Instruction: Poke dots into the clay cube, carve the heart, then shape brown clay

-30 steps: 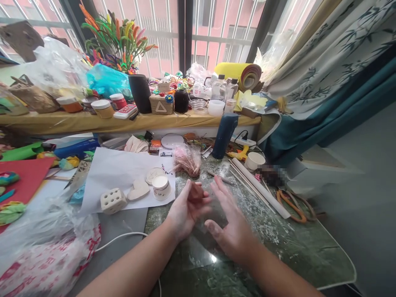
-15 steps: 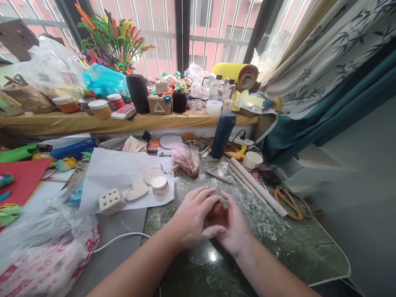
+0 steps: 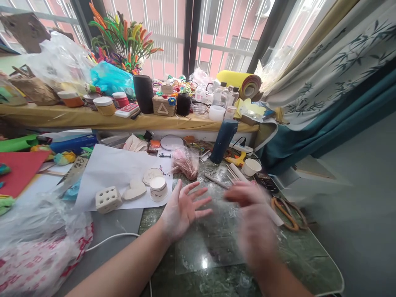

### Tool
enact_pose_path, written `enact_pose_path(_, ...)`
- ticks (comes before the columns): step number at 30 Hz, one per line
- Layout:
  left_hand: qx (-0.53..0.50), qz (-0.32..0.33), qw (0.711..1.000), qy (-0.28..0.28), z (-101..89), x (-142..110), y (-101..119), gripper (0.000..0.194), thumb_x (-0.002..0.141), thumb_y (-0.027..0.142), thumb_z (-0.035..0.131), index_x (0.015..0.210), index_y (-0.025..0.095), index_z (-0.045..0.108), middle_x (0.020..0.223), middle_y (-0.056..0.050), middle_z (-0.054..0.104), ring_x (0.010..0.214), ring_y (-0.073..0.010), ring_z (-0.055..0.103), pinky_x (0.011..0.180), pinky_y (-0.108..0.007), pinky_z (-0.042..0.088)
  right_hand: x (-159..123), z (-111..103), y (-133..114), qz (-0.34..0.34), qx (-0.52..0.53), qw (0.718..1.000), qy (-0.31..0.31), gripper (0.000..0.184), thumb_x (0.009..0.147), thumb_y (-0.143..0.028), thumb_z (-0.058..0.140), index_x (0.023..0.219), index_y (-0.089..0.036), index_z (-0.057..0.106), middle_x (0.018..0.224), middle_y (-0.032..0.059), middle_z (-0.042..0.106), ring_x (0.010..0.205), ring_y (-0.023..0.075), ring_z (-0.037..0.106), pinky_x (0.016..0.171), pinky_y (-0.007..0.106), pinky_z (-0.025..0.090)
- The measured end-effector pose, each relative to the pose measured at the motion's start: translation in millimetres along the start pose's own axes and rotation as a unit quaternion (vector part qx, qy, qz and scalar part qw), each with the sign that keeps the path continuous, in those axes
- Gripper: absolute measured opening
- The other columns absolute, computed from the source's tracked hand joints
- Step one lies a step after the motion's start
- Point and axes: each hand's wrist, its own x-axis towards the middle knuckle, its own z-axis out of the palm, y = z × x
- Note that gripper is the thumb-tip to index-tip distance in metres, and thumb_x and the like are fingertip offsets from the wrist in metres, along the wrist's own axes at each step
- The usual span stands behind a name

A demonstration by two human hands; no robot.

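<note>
My left hand is open above the green tabletop, palm up with the fingers spread and nothing in it. White powder dusts its skin. To its right, my right hand is smeared by motion. At its fingertips shows a reddish-brown lump of clay, blurred too. A plastic bag of pinkish-brown material lies just beyond my left fingers. Behind the gap between my hands rests a thin grey stick. A clear flat sheet seems to lie on the table under my hands.
On white paper to the left are a white die, a heart shape and a small tub. A dark blue bottle, a white cup and orange-handled scissors stand or lie to the right.
My hands have come apart. The left has moved left and opened with its palm up; the right has swung right with the clay lump, which was cupped between both hands.
</note>
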Motion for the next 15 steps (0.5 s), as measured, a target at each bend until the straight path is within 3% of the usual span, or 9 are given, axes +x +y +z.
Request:
enact_pose_path(1, -0.005, -0.007, 1.0, 0.022, 0.3, -1, 1, 0.044, 0.095, 0.059, 0.061, 0.106, 0.017, 0.064, 0.108, -0.014, 0.073, 0.094, -0.0272, 0.075, 0.075, -0.039, 0.063, -11, 8, 12, 0.023, -0.057, 0.994, -0.093, 0.045, 0.078, -0.055, 0.08, 0.115, -0.03, 0.075, 0.135, 0.0092, 0.068, 0.135, 0.0378, 0.055, 0.11, 0.058, 0.046)
enact_pose_path(2, -0.001, -0.003, 0.999, 0.053, 0.3, -2, 2, 0.039, 0.093, 0.056, 0.066, 0.1, 0.017, 0.064, 0.098, -0.011, 0.073, 0.081, -0.0216, 0.074, 0.066, -0.031, 0.061, -19, 15, 22, 0.042, -0.084, 0.99, -0.105, 0.055, 0.08, -0.05, 0.081, 0.13, -0.03, 0.069, 0.147, 0.009, 0.061, 0.142, 0.0372, 0.049, 0.118, 0.059, 0.037)
enact_pose_path(4, 0.029, 0.031, 0.993, 0.108, 0.0, -1, 4, 0.034, 0.088, 0.048, 0.074, 0.089, 0.017, 0.06, 0.08, -0.004, 0.069, 0.058, -0.0115, 0.065, 0.047, -0.017, 0.048, -24, 21, 38, 0.088, -0.062, 0.993, -0.057, 0.054, 0.088, -0.045, 0.074, 0.139, -0.03, 0.062, 0.154, 0.0083, 0.054, 0.145, 0.033, 0.045, 0.123, 0.057, 0.029)
enact_pose_path(6, 0.086, 0.073, 0.987, 0.117, -0.1, -1, 5, 0.037, 0.084, 0.05, 0.077, 0.084, 0.019, 0.057, 0.069, 0.0, 0.064, 0.046, -0.0088, 0.055, 0.036, -0.015, 0.034, -23, 26, 46, 0.172, 0.047, 0.984, 0.012, 0.04, 0.093, -0.044, 0.067, 0.129, -0.027, 0.066, 0.144, 0.0084, 0.062, 0.137, 0.0291, 0.054, 0.12, 0.052, 0.036)
enact_pose_path(7, 0.123, 0.101, 0.981, 0.112, -0.2, -2, 5, 0.039, 0.083, 0.054, 0.076, 0.083, 0.02, 0.057, 0.065, 0.002, 0.062, 0.042, -0.0091, 0.052, 0.034, -0.015, 0.031, -23, 28, 47, 0.236, 0.119, 0.964, 0.017, 0.035, 0.093, -0.044, 0.067, 0.123, -0.025, 0.069, 0.136, 0.009, 0.067, 0.13, 0.0282, 0.059, 0.116, 0.05, 0.041)
enact_pose_path(9, 0.228, 0.164, 0.955, 0.093, -1.1, -5, 3, 0.04, 0.083, 0.058, 0.074, 0.086, 0.021, 0.059, 0.059, 0.004, 0.057, 0.04, -0.0107, 0.049, 0.036, -0.019, 0.034, -25, 38, 47, 0.385, 0.266, 0.883, -0.033, 0.034, 0.091, -0.045, 0.069, 0.114, -0.02, 0.072, 0.121, 0.011, 0.073, 0.116, 0.0272, 0.068, 0.107, 0.046, 0.05)
enact_pose_path(12, 0.457, 0.245, 0.855, -0.016, -5.1, -14, 1, 0.042, 0.084, 0.056, 0.073, 0.111, 0.023, 0.069, 0.076, -0.004, 0.069, 0.069, -0.0212, 0.068, 0.066, -0.034, 0.058, -35, 55, 50, 0.524, 0.425, 0.733, -0.084, 0.038, 0.091, -0.046, 0.071, 0.111, -0.014, 0.072, 0.109, 0.0114, 0.077, 0.098, 0.0219, 0.073, 0.092, 0.036, 0.058)
enact_pose_path(13, 0.529, 0.263, 0.804, -0.07, -7.1, -16, 0, 0.05, 0.082, 0.055, 0.075, 0.122, 0.025, 0.069, 0.093, -0.008, 0.074, 0.092, -0.0285, 0.071, 0.086, -0.044, 0.058, -36, 58, 53, 0.538, 0.447, 0.711, -0.074, 0.036, 0.09, -0.044, 0.072, 0.108, -0.013, 0.073, 0.105, 0.0099, 0.078, 0.094, 0.0193, 0.074, 0.086, 0.031, 0.059)
enact_pose_path(15, 0.608, 0.291, 0.724, -0.146, -11.6, -17, -1, 0.07, 0.079, 0.059, 0.077, 0.14, 0.029, 0.062, 0.137, -0.014, 0.066, 0.135, -0.0412, 0.052, 0.117, -0.062, 0.034, -29, 55, 55, 0.546, 0.432, 0.717, -0.033, 0.027, 0.087, -0.04, 0.077, 0.098, -0.015, 0.074, 0.093, 0.0057, 0.079, 0.082, 0.0157, 0.073, 0.071, 0.024, 0.059)
